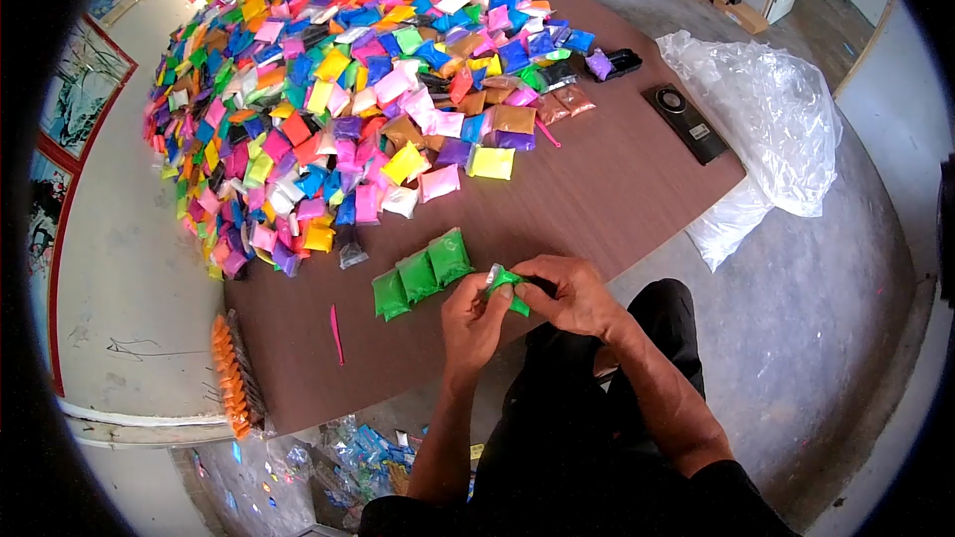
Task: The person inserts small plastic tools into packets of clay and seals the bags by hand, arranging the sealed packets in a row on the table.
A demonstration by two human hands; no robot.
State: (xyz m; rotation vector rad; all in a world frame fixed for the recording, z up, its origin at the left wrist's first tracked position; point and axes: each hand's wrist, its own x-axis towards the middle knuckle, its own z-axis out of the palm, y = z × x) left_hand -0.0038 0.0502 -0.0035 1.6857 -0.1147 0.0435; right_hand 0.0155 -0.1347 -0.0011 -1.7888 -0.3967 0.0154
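Note:
My left hand [475,318] and my right hand [569,295] meet at the table's near edge, both closed on a small green packet [506,279] with a clear plastic edge. Thumbs and fingers pinch it from either side and hide part of it. Just left of my left hand, on the table, three green packets [419,276] lie side by side in a slanting row. Farther left is a thin pink plastic tool [336,335].
A wide heap of many-coloured packets [368,89] covers the far part of the brown table [587,199]. On the right are a black device [684,122], a black tray [624,62] and a clear plastic bag [761,119]. Orange pieces [230,378] stand at the left edge.

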